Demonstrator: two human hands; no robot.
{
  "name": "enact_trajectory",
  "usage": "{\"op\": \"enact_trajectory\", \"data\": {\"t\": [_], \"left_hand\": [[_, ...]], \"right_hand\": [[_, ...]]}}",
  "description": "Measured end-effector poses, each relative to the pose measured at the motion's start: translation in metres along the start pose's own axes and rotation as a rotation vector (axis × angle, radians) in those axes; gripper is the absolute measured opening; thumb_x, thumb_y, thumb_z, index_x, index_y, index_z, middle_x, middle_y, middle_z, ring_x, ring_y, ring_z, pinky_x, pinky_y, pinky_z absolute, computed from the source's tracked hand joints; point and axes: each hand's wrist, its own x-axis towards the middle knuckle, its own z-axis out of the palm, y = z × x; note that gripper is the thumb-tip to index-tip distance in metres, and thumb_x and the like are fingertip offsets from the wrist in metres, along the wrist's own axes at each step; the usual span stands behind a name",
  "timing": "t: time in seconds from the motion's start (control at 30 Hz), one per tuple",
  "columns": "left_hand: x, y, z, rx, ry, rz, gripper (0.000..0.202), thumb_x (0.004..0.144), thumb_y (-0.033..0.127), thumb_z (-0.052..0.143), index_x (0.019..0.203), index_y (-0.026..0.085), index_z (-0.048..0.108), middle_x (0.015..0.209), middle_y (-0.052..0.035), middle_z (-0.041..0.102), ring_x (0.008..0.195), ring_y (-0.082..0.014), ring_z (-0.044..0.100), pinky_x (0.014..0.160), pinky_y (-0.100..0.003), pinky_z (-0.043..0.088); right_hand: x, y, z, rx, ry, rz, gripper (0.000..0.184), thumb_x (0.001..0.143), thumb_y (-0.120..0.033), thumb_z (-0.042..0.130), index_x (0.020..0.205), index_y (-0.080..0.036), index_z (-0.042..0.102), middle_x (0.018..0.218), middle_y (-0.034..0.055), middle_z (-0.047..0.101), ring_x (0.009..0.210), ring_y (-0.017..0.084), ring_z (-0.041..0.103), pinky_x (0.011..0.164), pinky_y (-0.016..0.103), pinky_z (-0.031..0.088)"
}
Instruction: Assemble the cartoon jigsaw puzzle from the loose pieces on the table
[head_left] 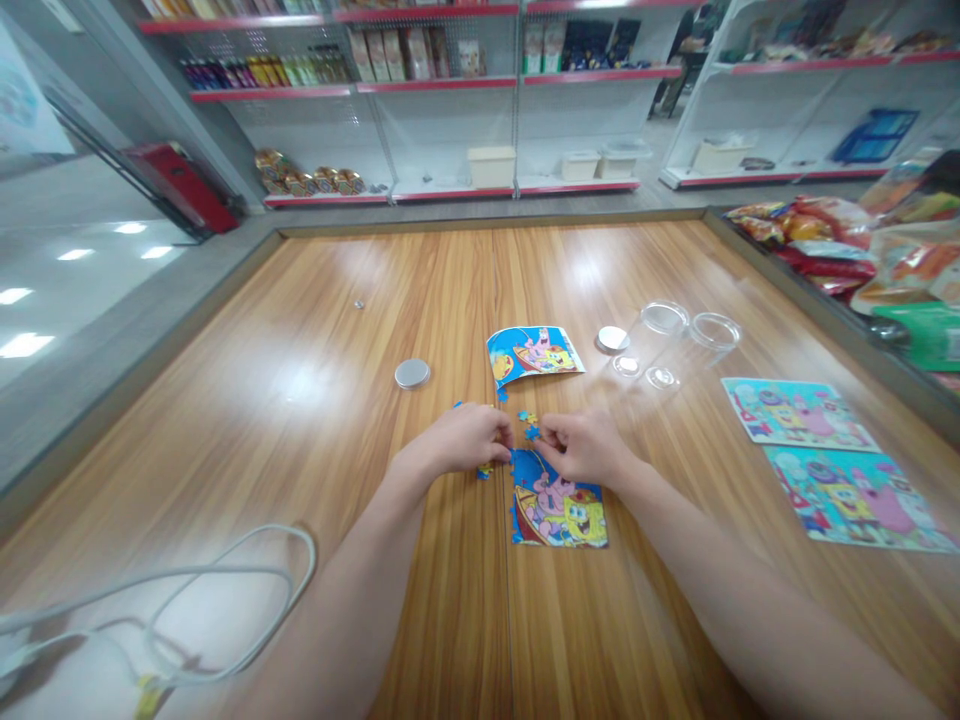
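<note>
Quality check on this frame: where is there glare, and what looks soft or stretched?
Head view: pale glare on the brown wood-grain table and grey floor; head view: red-edged white shelves look soft, the partly built blue-and-yellow cartoon jigsaw clearer; head view: wide-angle stretch toward the corners, as in the bare right forearm.

Left hand (480,438) beside loose pieces (484,471); right hand (579,443) near puzzle (559,508); picture card (538,353) beyond.

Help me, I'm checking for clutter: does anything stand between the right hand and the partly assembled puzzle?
Nothing visible does: the right hand is at the upper right corner of the puzzle. Loose pieces lie past its top edge.
</note>
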Motion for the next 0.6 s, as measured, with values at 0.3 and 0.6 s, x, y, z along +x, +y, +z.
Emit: {"op": "enact_trajectory", "data": {"t": [0.3, 0.6], "left_hand": [[-0.0015, 0.0052, 0.0002, 0.008, 0.006, -0.009, 0.007, 0.077, 0.025, 0.071, 0.084, 0.023, 0.071, 0.075, 0.0020, 0.072, 0.071, -0.0158, 0.064, 0.057, -0.024, 0.034], [0.0007, 0.0024, 0.0010, 0.027, 0.006, -0.014, 0.008, 0.079, 0.030, 0.072, 0.083, 0.022, 0.070, 0.075, 0.0020, 0.071, 0.069, -0.0145, 0.063, 0.056, -0.024, 0.035]], "right_hand": [[0.0014, 0.0015, 0.0015, 0.005, 0.025, -0.007, 0.026, 0.080, -0.030, 0.064, 0.061, -0.020, 0.048, 0.051, -0.0040, 0.050, 0.047, 0.009, 0.043, 0.053, 0.026, 0.019], [0.0004, 0.0019, 0.0007, 0.080, 0.181, 0.013, 0.029, 0.082, -0.031, 0.063, 0.060, -0.020, 0.047, 0.049, -0.0055, 0.043, 0.045, 0.008, 0.037, 0.051, 0.025, 0.024]]}}
